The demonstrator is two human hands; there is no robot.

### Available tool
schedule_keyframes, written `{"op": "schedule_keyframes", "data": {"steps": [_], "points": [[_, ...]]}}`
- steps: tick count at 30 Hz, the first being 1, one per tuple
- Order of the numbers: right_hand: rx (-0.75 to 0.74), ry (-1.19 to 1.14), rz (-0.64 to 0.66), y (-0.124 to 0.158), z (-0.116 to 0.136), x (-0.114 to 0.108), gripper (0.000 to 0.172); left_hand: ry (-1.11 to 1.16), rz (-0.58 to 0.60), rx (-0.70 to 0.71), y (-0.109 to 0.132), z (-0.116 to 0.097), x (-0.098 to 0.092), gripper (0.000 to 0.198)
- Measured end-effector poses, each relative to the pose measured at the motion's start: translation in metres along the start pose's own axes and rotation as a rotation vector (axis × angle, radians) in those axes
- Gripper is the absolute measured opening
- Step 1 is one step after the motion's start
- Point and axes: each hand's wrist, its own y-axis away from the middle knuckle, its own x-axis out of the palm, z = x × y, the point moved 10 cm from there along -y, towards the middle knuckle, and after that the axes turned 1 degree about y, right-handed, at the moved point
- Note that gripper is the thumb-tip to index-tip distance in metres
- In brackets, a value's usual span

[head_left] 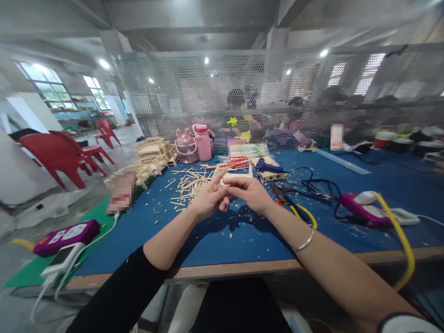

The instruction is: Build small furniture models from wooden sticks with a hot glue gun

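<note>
My left hand [210,198] and my right hand [251,193] meet above the blue table [222,240], fingers curled and pinched together. Between their fingertips they hold a small flat piece made of wooden sticks [231,180]. A loose heap of thin wooden sticks [189,184] lies just beyond my left hand. Wood chips are scattered on the mat below my hands. A silver bangle [305,241] sits on my right wrist.
Finished stick models [152,157] are stacked at the far left. Two pink bottles [194,144], packs of sticks [248,150], a blue glue gun [268,166], yellow-handled cutters [294,206] and a magenta device with cables [360,209] lie around. People sit behind the mesh screen [243,92]. Red chairs [58,155] stand at left.
</note>
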Motion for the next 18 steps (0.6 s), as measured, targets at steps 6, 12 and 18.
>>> {"op": "schedule_keyframes", "data": {"steps": [6, 12, 18], "points": [[0.077, -0.102, 0.141, 0.005, -0.007, 0.01, 0.024, -0.042, 0.111, -0.087, 0.004, 0.009, 0.006, 0.107], [0.074, 0.079, 0.116, 0.007, -0.003, 0.001, 0.026, -0.131, 0.087, -0.088, 0.006, 0.0, 0.0, 0.103], [0.008, 0.197, -0.126, 0.004, 0.014, -0.04, 0.027, -0.173, -0.373, 0.203, 0.011, -0.061, -0.101, 0.043]]}}
